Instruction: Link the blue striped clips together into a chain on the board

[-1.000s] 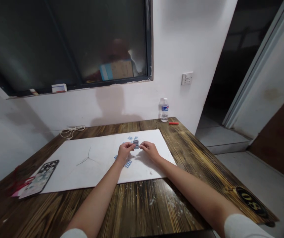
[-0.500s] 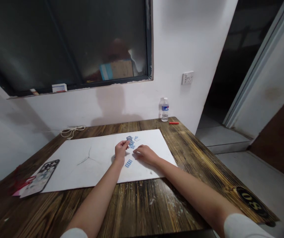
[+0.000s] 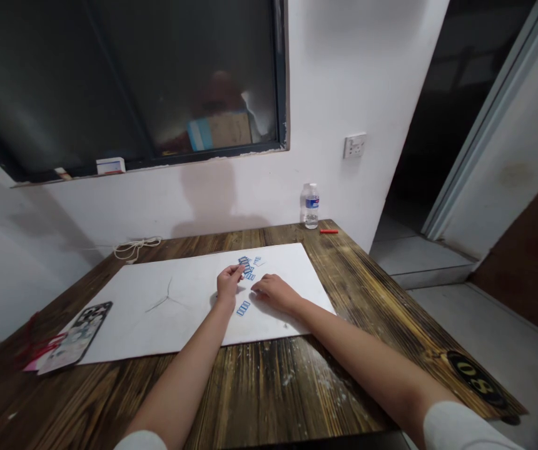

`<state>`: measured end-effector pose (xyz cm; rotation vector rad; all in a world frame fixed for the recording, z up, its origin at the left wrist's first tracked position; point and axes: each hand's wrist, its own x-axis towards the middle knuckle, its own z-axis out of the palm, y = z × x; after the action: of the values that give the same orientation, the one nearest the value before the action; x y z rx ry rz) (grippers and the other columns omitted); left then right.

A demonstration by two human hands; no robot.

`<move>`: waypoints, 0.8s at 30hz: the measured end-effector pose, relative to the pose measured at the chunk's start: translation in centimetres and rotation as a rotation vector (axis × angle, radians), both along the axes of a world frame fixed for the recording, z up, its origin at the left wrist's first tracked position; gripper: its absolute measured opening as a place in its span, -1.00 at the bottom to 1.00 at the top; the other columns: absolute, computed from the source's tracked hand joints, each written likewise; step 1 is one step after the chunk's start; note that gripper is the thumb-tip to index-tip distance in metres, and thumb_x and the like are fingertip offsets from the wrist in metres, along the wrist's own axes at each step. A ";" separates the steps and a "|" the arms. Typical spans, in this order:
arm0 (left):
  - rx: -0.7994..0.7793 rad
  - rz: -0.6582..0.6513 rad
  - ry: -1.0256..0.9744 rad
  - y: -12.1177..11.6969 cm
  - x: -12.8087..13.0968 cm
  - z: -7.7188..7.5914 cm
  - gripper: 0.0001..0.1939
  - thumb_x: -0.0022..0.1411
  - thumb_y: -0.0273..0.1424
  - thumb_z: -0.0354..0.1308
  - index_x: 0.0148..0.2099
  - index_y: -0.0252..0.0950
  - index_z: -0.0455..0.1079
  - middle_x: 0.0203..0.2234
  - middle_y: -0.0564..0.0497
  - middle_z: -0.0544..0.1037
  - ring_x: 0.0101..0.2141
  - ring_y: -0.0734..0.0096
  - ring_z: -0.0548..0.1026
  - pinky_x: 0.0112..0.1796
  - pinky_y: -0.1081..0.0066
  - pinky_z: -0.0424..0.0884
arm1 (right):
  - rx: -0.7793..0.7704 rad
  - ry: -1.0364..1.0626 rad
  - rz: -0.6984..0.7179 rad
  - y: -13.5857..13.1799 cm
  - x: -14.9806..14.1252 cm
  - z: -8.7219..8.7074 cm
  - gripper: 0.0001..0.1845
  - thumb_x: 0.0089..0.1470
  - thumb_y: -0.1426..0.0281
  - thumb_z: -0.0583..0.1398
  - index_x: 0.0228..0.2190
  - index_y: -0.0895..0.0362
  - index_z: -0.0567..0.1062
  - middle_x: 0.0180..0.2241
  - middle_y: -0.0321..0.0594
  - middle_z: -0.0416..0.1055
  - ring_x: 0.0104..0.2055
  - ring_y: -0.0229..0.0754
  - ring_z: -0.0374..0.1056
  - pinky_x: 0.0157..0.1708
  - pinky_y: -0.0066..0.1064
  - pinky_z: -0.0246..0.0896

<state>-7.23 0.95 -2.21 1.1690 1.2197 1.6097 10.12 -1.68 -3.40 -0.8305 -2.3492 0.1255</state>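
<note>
My left hand (image 3: pixel 228 282) is closed, its thumb and fingertips pinching a small dark ladder-shaped piece (image 3: pixel 243 260) with several rungs. Beneath and beside that piece lie similar blue-edged pieces (image 3: pixel 250 275) on a white board (image 3: pixel 203 312); the overlap hides where one ends and another begins. My right hand (image 3: pixel 274 292) rests low over the board, fingers loosely stretched toward the left, with nothing visible in them. Another blue ladder-shaped piece (image 3: pixel 243 309) lies flat between my forearms, and one more (image 3: pixel 257 260) sits farther back.
A phone-like patterned slab (image 3: pixel 76 337) and red strings (image 3: pixel 44 350) lie at the board's left end. On the wooden table (image 3: pixel 269 394) stand a water bottle (image 3: pixel 312 207) and a red pen-like stick (image 3: pixel 329 232). A coiled white cable (image 3: pixel 135 248) lies by the wall.
My left hand has carried the piece left and back, down toward the others on the board. My right hand has moved slightly left and lowered. Little differs over the last half second.
</note>
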 end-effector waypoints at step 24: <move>0.016 -0.003 0.001 -0.1 0.0 0.0 -0.63 -0.18 -0.13 0.39 -0.42 -0.32 0.49 -0.63 0.10 0.42 -0.58 0.57 0.30 -0.53 0.53 0.25 | 0.062 -0.052 -0.019 -1.0 0.3 0.9 -0.90 0.05 0.46 0.26 -0.31 0.08 0.55 -0.28 -0.19 0.43 -0.21 -0.16 0.27 -0.27 -0.37 0.03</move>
<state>-7.18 0.84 -2.21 1.1812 1.2077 1.6193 10.37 -2.64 -2.53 -0.8351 -2.3801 0.0229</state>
